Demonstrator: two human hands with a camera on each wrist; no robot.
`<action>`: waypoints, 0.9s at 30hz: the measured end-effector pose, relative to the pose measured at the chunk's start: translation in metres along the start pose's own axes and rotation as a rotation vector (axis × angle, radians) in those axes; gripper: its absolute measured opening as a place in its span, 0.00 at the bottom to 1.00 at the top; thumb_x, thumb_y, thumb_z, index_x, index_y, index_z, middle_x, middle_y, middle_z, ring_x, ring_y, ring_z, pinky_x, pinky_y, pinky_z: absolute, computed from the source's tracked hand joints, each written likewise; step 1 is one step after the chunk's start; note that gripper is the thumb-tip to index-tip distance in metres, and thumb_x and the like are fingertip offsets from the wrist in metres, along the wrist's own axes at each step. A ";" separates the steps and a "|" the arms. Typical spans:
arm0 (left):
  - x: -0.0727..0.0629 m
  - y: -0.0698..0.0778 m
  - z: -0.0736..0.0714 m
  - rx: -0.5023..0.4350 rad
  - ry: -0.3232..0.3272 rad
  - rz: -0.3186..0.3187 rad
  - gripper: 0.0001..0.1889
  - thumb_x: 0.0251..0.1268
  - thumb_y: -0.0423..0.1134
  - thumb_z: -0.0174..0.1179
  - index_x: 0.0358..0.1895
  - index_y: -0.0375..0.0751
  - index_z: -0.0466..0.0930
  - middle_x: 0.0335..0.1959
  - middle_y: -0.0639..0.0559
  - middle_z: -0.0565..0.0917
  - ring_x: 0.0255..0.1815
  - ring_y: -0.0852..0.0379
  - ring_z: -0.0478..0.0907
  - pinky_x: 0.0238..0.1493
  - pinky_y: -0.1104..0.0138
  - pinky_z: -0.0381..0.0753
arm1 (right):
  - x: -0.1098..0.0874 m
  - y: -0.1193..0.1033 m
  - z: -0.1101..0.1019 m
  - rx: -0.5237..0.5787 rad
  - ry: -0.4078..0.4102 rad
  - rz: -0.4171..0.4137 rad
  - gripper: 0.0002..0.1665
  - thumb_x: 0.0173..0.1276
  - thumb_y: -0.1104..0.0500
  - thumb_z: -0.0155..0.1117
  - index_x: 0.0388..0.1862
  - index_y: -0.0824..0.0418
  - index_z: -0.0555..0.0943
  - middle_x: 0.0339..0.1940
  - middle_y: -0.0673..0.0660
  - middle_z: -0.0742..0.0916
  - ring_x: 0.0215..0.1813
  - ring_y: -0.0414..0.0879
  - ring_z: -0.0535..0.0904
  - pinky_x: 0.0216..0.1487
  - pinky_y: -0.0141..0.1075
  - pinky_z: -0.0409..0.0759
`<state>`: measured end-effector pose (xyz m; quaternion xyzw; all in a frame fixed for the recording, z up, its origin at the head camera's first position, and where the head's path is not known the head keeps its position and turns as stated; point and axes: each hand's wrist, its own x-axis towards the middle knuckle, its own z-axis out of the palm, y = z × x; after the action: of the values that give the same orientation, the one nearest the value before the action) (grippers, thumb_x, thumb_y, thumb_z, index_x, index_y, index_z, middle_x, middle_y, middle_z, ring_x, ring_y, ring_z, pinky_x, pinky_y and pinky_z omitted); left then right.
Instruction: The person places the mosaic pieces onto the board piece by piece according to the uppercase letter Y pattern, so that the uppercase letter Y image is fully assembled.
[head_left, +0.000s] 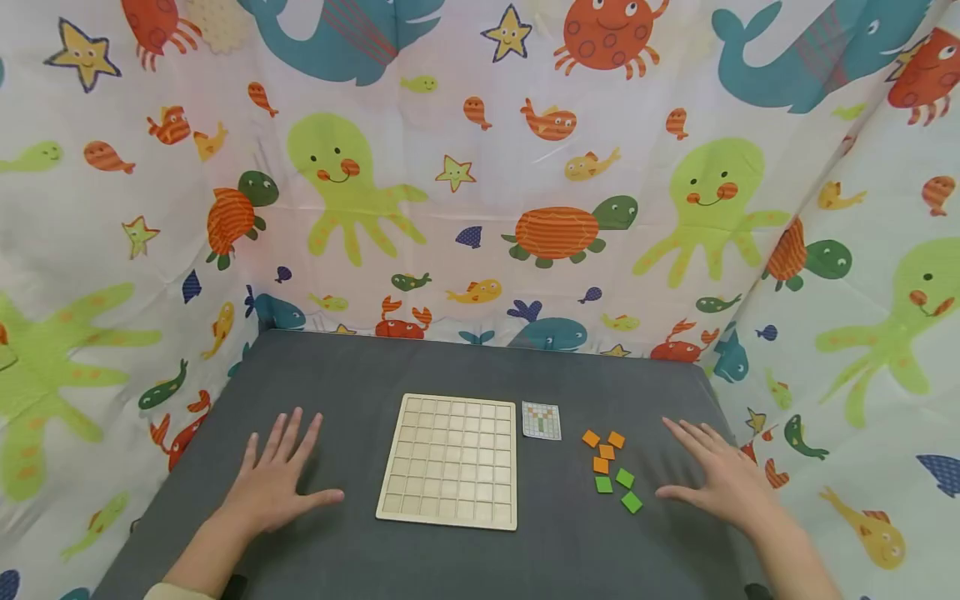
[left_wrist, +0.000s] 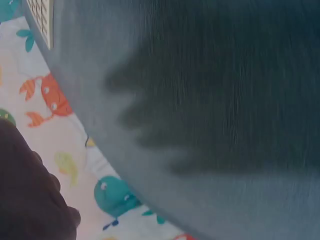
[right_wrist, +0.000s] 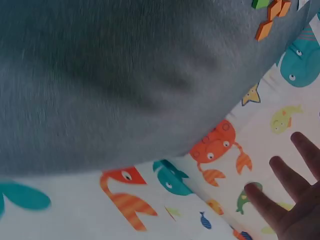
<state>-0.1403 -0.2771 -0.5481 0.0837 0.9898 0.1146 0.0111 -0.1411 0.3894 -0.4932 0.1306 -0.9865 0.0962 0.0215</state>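
A square wooden grid board [head_left: 448,461] lies on the dark grey table, its cells bare. Right of it is a small printed pattern card [head_left: 542,421] with a coloured grid. Several orange square tiles [head_left: 607,452] and green square tiles [head_left: 632,502] lie loose beyond the card. My left hand [head_left: 270,487] hovers left of the board with fingers spread, holding nothing. On the other side, my right hand [head_left: 716,475] is held over the table just right of the tiles, fingers extended and apart from them. In the right wrist view its fingers [right_wrist: 285,180] show at the lower right.
The grey table [head_left: 450,571] has a far edge against a white curtain [head_left: 465,292] printed with sea animals. That curtain also hangs along the left and right sides. Shadows of the hands fall on the tabletop.
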 end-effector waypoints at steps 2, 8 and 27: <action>0.003 0.007 0.008 -0.042 -0.012 0.007 0.66 0.47 0.80 0.61 0.84 0.56 0.34 0.84 0.38 0.39 0.83 0.33 0.35 0.74 0.31 0.26 | -0.001 0.001 0.005 0.013 -0.005 0.013 0.66 0.44 0.18 0.69 0.80 0.43 0.63 0.71 0.66 0.76 0.70 0.71 0.69 0.51 0.67 0.78; 0.011 0.019 0.029 -0.138 -0.016 0.039 0.67 0.48 0.76 0.65 0.84 0.56 0.33 0.84 0.40 0.42 0.84 0.35 0.36 0.74 0.30 0.37 | 0.001 0.001 0.022 0.140 -0.047 0.091 0.59 0.46 0.26 0.76 0.74 0.52 0.72 0.67 0.65 0.80 0.60 0.64 0.80 0.50 0.62 0.82; 0.022 0.040 0.057 -0.484 -0.202 0.135 0.81 0.27 0.66 0.82 0.82 0.32 0.38 0.83 0.35 0.41 0.83 0.33 0.34 0.75 0.32 0.38 | 0.017 0.017 0.085 0.362 -0.058 0.145 0.28 0.57 0.60 0.79 0.58 0.61 0.84 0.48 0.57 0.89 0.41 0.45 0.85 0.45 0.45 0.83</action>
<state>-0.1534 -0.2223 -0.5949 0.1552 0.9197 0.3393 0.1220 -0.1632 0.3848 -0.5790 0.0636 -0.9601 0.2696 -0.0375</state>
